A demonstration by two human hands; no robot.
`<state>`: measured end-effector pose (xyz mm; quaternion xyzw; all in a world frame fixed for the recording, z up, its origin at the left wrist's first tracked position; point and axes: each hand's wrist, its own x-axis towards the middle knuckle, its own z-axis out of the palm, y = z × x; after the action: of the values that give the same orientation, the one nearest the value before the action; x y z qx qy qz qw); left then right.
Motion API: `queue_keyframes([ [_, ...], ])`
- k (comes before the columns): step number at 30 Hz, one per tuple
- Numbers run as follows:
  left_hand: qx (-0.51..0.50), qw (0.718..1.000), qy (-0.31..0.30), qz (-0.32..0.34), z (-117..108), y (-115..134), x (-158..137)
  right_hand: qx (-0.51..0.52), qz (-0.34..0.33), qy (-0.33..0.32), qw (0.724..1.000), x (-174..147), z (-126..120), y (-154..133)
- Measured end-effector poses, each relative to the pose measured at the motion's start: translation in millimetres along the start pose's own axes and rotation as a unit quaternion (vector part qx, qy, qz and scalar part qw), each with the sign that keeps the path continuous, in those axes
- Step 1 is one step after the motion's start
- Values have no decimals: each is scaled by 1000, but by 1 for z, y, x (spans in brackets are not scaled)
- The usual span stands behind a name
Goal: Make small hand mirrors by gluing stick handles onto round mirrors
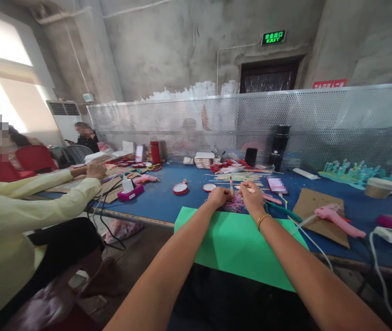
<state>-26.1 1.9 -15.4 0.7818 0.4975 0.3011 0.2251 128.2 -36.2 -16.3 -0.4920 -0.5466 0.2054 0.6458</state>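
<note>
My left hand is closed, its fingertips pinching the lower end of a short upright stick. Close by on the right, my right hand has its fingers curled together; what they grip is too small to make out. Under and between both hands lies a tangle of pink and purple strands. A green sheet hangs over the table's front edge beneath my forearms. Thin pale sticks are spread just behind my hands.
Right of me, a pink glue gun rests on cardboard, with white cables nearby. A phone, a red roll of tape, a black flask and a paper cup stand about. A co-worker's hands work at left.
</note>
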Motion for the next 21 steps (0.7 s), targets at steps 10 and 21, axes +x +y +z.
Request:
queue_keyframes([
  [10, 4, 1000, -3, -24, -1, 1, 0, 46, 52, 35, 997, 4, 3, -6],
  [21, -1, 1000, -4, -22, 1, 1, 0, 105, 65, 60, 991, 32, 7, -12],
])
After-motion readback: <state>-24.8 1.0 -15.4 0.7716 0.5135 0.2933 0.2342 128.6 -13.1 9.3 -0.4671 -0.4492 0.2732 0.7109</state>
